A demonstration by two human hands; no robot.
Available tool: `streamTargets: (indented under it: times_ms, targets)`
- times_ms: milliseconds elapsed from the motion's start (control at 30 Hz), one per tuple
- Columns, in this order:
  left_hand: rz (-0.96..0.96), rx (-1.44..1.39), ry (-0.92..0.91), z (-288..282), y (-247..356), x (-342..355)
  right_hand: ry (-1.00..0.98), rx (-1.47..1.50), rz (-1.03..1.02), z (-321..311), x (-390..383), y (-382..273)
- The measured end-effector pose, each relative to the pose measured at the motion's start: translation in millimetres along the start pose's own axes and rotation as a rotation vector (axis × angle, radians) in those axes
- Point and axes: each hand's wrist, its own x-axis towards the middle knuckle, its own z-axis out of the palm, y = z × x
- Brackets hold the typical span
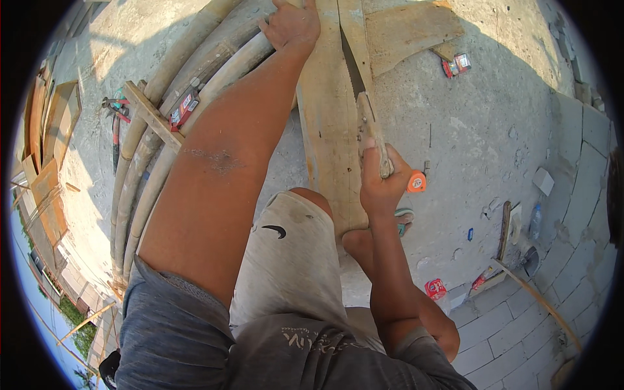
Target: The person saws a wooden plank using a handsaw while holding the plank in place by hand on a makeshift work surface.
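Note:
My right hand point(383, 179) is closed around the pale wooden handle of a handsaw point(354, 71). Its dark toothed blade points away from me and lies along a slit in a long wooden plank point(325, 130). The slit runs on to the far edge of the picture. My left hand point(292, 27) rests on the left side of the plank near its far end, thumb apart from the fingers. The fingertips are cut off by the picture's upper edge. The plank's near end lies by my bent knee and foot.
Curved bamboo poles point(159, 104) lie at the left, with a red-and-white pack point(184, 109) and pliers point(117, 107) nearby. An orange tape measure point(416, 181) sits right of the saw handle. Another board point(409, 32) lies beyond. A grey block wall point(578, 188) stands at the right.

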Motion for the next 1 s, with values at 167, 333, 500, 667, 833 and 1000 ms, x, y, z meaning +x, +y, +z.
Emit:
streamTargets:
  times_ms: [167,333,500,667,833,1000]
  targets:
    - [0.037,-0.012,-0.092,-7.5,18.9,-11.9,-0.006,-0.076,-0.094,-19.0,-8.3,17.2]
    - [0.043,-0.054,-0.014,-1.7,18.0,-11.4,-0.007,-0.057,-0.077,39.3,90.4,1.7]
    - [-0.003,-0.106,-0.012,-13.2,8.2,-9.7,0.026,-0.009,0.065,-27.0,-44.2,9.3]
    - [0.032,-0.087,-0.024,3.3,23.9,-12.6,0.067,-0.090,-0.243,31.0,71.8,40.4]
    - [0.050,-0.081,0.035,-3.3,-1.1,0.7,0.012,-0.053,-0.101,5.0,-2.6,35.7]
    - [0.055,-0.099,0.045,4.9,4.2,-5.0,0.012,-0.092,-0.149,-14.0,-25.5,37.4]
